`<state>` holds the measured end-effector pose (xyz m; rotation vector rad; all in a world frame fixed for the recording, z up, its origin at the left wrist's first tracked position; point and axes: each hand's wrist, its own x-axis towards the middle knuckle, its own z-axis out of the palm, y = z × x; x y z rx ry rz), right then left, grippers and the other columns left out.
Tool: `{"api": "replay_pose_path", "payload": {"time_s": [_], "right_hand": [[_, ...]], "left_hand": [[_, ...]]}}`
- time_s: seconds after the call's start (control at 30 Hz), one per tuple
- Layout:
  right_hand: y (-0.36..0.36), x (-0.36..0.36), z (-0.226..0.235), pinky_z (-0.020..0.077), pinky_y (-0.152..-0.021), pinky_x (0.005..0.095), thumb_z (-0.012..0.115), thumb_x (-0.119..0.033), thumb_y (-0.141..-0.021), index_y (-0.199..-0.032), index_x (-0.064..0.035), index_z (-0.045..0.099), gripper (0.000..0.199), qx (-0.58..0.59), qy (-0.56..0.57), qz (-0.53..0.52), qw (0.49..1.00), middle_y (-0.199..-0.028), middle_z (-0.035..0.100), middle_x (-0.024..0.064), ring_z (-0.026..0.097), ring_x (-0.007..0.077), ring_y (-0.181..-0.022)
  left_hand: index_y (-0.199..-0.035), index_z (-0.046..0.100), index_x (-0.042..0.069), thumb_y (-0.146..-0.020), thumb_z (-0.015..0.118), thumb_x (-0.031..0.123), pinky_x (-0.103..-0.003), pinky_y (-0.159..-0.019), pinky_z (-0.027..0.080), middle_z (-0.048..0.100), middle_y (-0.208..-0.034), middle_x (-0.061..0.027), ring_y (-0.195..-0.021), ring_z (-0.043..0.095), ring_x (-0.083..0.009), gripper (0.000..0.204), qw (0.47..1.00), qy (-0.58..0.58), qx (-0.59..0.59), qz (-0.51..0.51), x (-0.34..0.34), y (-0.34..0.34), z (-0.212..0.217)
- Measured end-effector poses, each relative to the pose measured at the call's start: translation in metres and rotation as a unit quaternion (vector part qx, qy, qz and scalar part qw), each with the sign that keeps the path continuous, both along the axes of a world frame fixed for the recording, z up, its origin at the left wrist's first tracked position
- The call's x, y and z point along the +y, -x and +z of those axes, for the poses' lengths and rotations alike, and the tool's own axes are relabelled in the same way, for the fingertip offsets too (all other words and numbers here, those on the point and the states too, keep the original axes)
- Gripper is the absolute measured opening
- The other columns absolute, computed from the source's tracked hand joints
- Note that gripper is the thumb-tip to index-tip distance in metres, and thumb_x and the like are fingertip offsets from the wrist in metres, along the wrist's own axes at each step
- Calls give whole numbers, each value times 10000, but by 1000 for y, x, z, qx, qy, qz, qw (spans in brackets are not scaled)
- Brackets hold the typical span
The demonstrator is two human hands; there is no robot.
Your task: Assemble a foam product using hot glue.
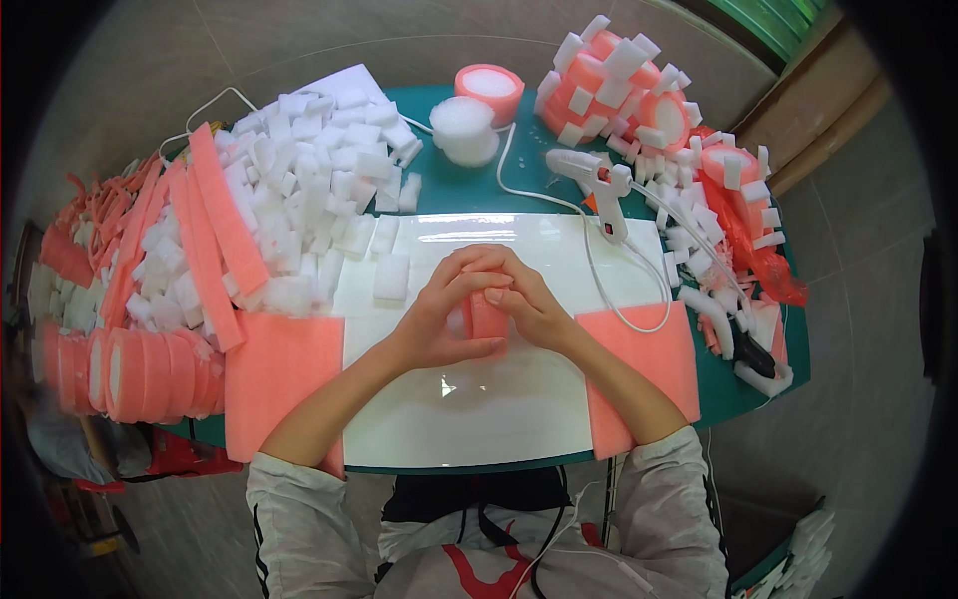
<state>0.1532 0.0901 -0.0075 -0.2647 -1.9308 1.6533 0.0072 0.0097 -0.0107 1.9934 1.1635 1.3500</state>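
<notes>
Over the middle of the white glossy board (469, 429), my left hand (439, 317) and my right hand (531, 311) close around a pink foam ring (487, 319). Fingers of both hands meet across its top, and the left thumb presses along its lower side. A bit of white foam shows beside the pink strip; the rest is hidden by my hands. Small white foam blocks (391, 277) lie on the board to the left of my hands. Farther right, a white glue gun (599, 188) rests at the board's back edge.
Left stands a heap of white foam blocks (319, 170), with pink foam strips (215, 220) and pink-wrapped discs (140, 374). Pink foam sheets (284, 389) flank the board. White discs (465, 132) sit behind. Block-studded pink pieces (614, 85) are stacked at back right. A cable (599, 270) loops nearby.
</notes>
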Motion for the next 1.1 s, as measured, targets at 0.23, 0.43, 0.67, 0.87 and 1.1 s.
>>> {"api": "replay_pose_path", "payload": {"time_s": [0.23,0.43,0.67,0.87,1.1], "right_hand": [[-1,1,0,357,-900,294,437,-150,-820,-1056,-35,471,264,5,-4,6,1000,-1151,469,95,461,189,-1046],[-1,1,0,351,-906,291,425,-185,-836,-1062,-38,470,274,3,6,14,1000,-1160,457,93,448,185,-1059],[-2,1,2,344,-917,298,407,-225,-823,-1070,-40,475,315,-24,39,8,999,-1177,449,93,439,187,-1075],[-3,2,4,341,-923,310,441,-224,-794,-1068,-51,483,328,-32,87,17,996,-1185,456,88,441,196,-1088],[-4,1,6,351,-908,311,579,-171,-676,-1052,-58,472,407,-15,-8,11,1000,-1154,473,84,461,202,-1055]], "left_hand": [[-1117,510,109,-606,746,192,-385,-927,351,417,-1209,-123,-1138,406,-294,569,1000,-17,6,3,1,-1,0],[-1121,508,109,-610,745,197,-387,-929,350,419,-1206,-124,-1139,405,-297,569,1000,-23,9,2,1,-1,-1],[-1116,496,119,-618,731,148,-404,-958,324,397,-1230,-117,-1167,372,-309,551,1000,-6,0,-8,0,-1,3],[-1120,497,125,-604,731,133,-406,-952,334,401,-1226,-116,-1162,378,-310,566,1000,-7,-11,-10,0,0,1],[-1125,498,132,-565,722,94,-411,-955,336,391,-1237,-124,-1166,376,-316,605,1000,-11,0,-8,1,-1,2]]}}
